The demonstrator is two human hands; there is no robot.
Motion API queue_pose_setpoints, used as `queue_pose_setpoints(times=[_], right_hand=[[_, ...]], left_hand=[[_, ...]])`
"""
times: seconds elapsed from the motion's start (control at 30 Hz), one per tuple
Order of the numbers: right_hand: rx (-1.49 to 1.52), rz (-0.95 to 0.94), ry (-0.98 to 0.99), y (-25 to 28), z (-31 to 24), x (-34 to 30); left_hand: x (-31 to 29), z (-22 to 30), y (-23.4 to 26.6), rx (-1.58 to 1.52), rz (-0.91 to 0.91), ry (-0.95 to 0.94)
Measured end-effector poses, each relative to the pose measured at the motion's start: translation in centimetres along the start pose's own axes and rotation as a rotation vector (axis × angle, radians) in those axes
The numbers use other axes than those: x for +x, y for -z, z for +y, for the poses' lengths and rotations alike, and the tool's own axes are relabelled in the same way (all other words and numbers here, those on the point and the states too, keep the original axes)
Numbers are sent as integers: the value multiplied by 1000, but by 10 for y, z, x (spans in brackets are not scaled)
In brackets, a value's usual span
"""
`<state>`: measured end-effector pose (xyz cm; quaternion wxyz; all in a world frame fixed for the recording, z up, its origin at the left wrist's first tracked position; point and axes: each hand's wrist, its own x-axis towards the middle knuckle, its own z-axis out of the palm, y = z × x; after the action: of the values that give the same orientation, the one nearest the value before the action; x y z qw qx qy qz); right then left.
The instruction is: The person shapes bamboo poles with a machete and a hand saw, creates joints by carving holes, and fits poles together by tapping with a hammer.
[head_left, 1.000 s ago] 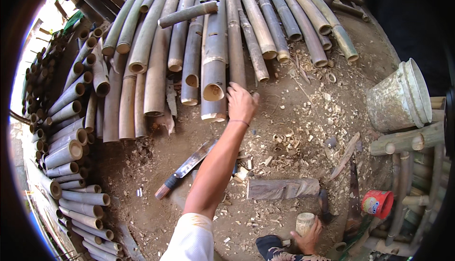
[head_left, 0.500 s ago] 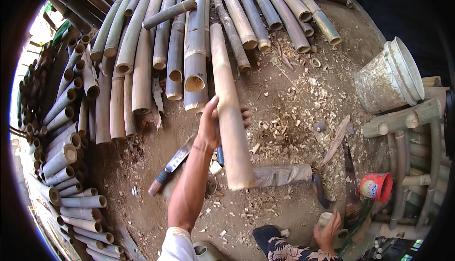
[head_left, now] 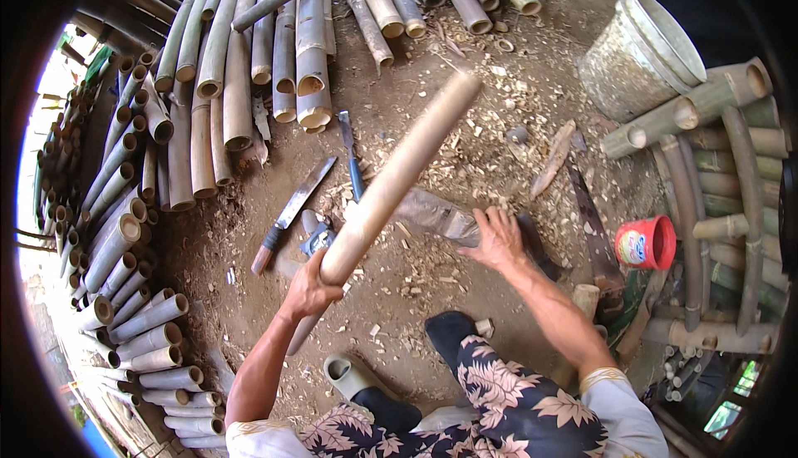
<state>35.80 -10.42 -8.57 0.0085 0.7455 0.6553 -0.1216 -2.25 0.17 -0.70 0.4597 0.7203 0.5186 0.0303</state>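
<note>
My left hand (head_left: 312,292) is wrapped round the lower part of a pale tan bamboo pole (head_left: 399,171). The pole slants up to the right, its far end blurred by motion. My right hand (head_left: 497,240), fingers spread, is at the right end of a flat grey-brown wrapped piece (head_left: 436,215) on the ground; whether it touches cannot be told. A dark curved piece (head_left: 539,246) lies just beyond that hand. Left of the pole rest a knife (head_left: 295,213) with a brown and black handle and a blue-handled blade tool (head_left: 353,167).
Bamboo poles (head_left: 312,34) lie in rows at the back, with more stacked (head_left: 150,317) at the left. A dirty white bucket (head_left: 636,59), a red tub (head_left: 647,243) and a bamboo frame (head_left: 690,209) stand right. A long dark blade (head_left: 594,217) lies nearby. Shavings cover the ground.
The pole has swung from nearly upright to slanting up right, with my left hand now lower on it. My right hand has moved up from a bamboo stub to the wrapped piece.
</note>
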Motion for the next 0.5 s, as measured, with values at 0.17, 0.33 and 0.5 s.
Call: queue_pose_setpoints(times=[0.17, 0.33, 0.5], right_hand=[[153, -59, -300, -25, -42, -68], [345, 72, -205, -9, -19, -146], [159, 563, -524, -14, 156, -250]], left_hand=[[-66, -54, -30, 256, -181, 53], [-93, -102, -54, 370, -98, -7], [-95, -131, -61, 553, -39, 226]])
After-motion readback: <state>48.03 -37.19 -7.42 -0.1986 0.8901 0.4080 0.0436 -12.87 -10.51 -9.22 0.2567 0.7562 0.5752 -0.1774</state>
